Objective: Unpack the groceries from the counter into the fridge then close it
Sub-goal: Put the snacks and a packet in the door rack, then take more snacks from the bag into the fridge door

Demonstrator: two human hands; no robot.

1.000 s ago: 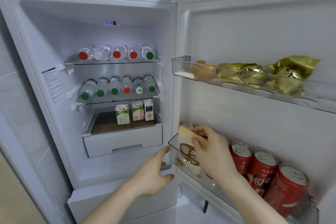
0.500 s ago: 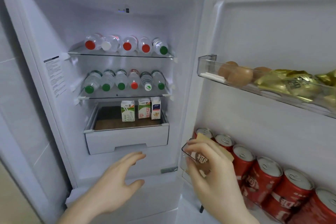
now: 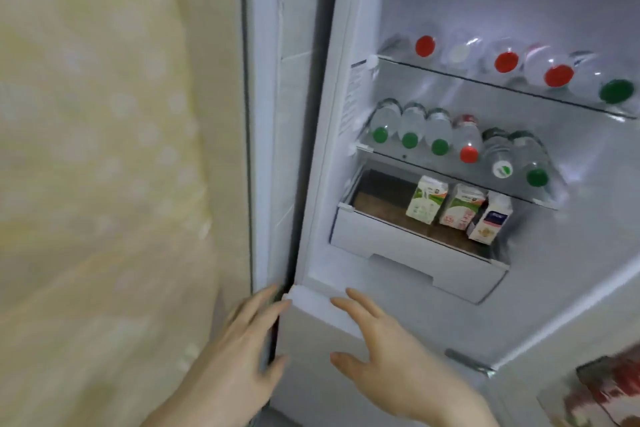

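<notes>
Two hands, both empty: left hand (image 3: 242, 354) and right hand (image 3: 388, 357) are spread with relaxed fingers in front of the fridge's lower front, gripping nothing. Fridge (image 3: 322, 149) is open, interior lit. Top shelf (image 3: 485, 84) carries a row of bottles lying down, caps facing out (red, white, green). Second shelf (image 3: 450, 166) has another row, mostly green caps (image 3: 409, 140). Drawer (image 3: 415, 253) below holds three small cartons (image 3: 460, 206) standing side by side. A blurred red package (image 3: 602, 388) shows at bottom right, presumably in the door; can't identify it. Counter isn't in view, so can't tell whether groceries are left there. Judgement: stocking looks well advanced, nothing in hand now; still to do is fetching any remaining items, then closing the door, which isn't done.
</notes>
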